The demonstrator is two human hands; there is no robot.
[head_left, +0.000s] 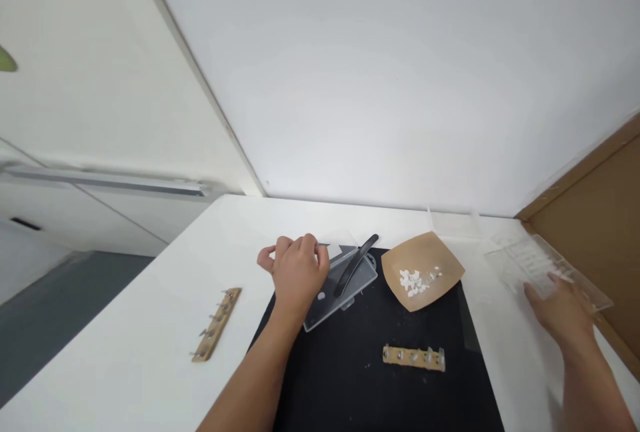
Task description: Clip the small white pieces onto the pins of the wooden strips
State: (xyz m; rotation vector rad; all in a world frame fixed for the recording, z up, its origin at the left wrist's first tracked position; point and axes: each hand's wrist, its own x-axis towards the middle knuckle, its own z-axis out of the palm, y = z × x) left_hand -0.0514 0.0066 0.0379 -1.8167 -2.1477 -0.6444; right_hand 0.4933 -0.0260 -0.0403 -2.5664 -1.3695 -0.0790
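Note:
My left hand rests with curled fingers on the far left corner of a clear plastic box that lies on a black mat. Black tweezers lie across that box. I cannot make out anything inside the hand. My right hand lies flat, fingers stretched out, on a clear plastic tray at the right of the white table. Between the hands sits a brown paper dish holding several small white pieces.
A wooden strip with metal pins lies on the mat near me. A second such strip lies on the white table to the left. A brown board stands at the right edge. A white wall rises behind.

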